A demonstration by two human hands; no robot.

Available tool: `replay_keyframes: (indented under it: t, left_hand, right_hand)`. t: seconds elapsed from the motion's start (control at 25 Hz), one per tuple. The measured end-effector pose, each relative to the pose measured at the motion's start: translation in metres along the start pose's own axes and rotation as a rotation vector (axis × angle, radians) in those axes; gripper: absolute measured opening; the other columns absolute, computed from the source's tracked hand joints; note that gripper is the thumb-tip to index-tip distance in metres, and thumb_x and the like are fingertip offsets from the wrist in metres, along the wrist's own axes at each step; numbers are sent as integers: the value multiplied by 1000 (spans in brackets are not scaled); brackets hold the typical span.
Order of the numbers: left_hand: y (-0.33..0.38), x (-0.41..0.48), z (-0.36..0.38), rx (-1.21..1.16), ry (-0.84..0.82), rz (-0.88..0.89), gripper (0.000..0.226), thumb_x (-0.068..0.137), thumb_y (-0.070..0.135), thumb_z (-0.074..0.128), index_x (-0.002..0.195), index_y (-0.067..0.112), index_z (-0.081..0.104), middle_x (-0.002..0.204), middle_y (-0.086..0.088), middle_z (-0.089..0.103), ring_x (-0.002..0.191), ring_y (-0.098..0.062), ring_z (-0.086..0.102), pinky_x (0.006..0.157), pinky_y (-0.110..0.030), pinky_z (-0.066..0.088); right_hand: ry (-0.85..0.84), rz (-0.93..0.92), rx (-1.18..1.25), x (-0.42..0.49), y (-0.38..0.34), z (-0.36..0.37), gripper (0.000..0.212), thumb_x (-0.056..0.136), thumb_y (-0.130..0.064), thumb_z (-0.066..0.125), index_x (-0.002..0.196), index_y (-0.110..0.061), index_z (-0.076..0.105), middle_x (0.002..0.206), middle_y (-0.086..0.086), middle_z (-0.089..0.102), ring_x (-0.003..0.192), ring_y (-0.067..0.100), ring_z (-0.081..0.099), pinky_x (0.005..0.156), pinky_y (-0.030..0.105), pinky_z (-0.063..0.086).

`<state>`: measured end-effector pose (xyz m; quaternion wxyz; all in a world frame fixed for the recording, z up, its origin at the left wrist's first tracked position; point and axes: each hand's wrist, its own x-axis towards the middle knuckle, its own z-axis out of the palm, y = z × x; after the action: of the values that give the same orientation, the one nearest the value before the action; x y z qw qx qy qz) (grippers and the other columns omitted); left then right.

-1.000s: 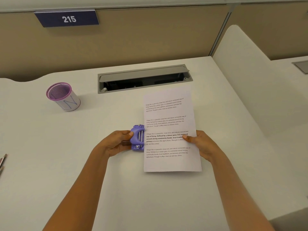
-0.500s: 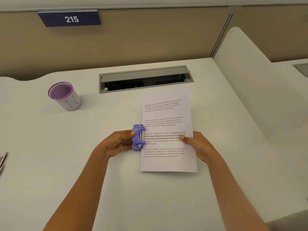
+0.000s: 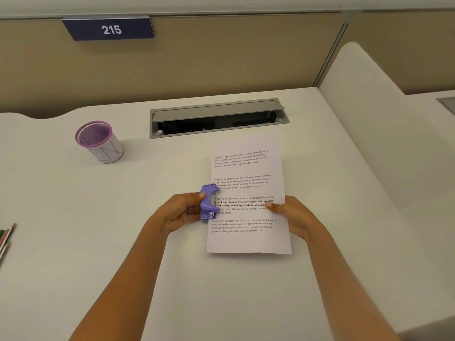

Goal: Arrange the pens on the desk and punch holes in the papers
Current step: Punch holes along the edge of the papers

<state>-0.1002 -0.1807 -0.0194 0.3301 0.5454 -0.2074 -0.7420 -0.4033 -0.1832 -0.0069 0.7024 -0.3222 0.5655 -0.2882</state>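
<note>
A printed sheet of paper [image 3: 248,183] lies on the white desk [image 3: 73,230], its left edge slid into a small purple hole punch [image 3: 208,202]. My left hand [image 3: 179,210] grips the punch from the left. My right hand [image 3: 294,215] pinches the sheet's right edge, thumb on top of the text. A purple-rimmed mesh pen cup [image 3: 99,141] stands at the far left with no pens showing in it. A few pens [image 3: 6,238] lie at the desk's left edge, mostly cut off by the frame.
An open grey cable tray [image 3: 216,116] is sunk into the desk just beyond the paper. A beige partition with a "215" sign [image 3: 109,29] backs the desk. A white curved divider [image 3: 384,124] rises on the right.
The paper has slid left, so its left edge now sits deeper in the punch. Both hands kept their hold and shifted slightly left.
</note>
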Motion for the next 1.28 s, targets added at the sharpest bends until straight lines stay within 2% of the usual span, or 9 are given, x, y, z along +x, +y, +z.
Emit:
replay_keyframes:
  t: [0.12,0.28,0.48,0.6,0.76,1.0,1.12,1.28]
  left_hand:
    - [1,1,3,18,39,30,23,88,17,63,106,2,67,94,-12,75,84,-25,72,69,-33,60]
    - [4,1,6,64,64,32,28,91,17,60,112,0,64,104,-16,71,91,-28,69,81,-37,56]
    - [10,-4,17,208,97,83,30,94,18,57,113,-4,63,108,-21,69,91,-28,68,80,-32,56]
    - [15,0,27,346,202,122,31,92,19,60,109,-7,62,112,-25,67,97,-32,66,84,-35,55]
    - [17,8,35,474,389,171,21,86,20,67,94,1,63,106,-23,68,99,-38,65,88,-48,54]
    - [10,10,34,443,434,90,28,86,21,67,96,-5,64,104,-24,68,96,-36,67,87,-48,55]
    - [9,11,33,464,439,72,33,86,24,68,103,-4,63,104,-23,68,97,-35,67,87,-47,56]
    - [9,10,34,535,467,67,32,86,27,67,100,-2,65,98,-19,69,86,-33,69,83,-46,57]
  right_hand:
    - [-4,7,-4,1,3,-2,27,90,-3,62,117,-2,65,116,15,70,105,33,68,90,45,54]
    - [-25,23,5,3,6,-4,29,89,-4,63,118,-2,65,117,15,70,106,33,68,90,45,54]
    - [-27,47,6,9,6,-8,31,89,-5,63,120,-1,63,118,15,70,107,34,67,94,48,52]
    - [-30,50,13,12,6,-9,32,89,-5,63,121,0,62,119,16,69,109,35,66,97,51,50]
    - [-35,53,23,16,6,-8,31,89,-4,63,120,-1,63,118,16,69,108,35,66,95,49,51]
    - [-47,68,-3,19,8,-7,22,89,-4,63,111,-5,68,114,14,72,98,30,71,82,41,58]
    - [-36,76,-10,21,8,-7,25,90,-4,63,114,-3,66,115,16,70,103,34,68,89,46,55]
    - [-27,84,-35,22,5,-8,24,89,-4,63,113,-3,66,114,17,70,104,36,67,91,46,53]
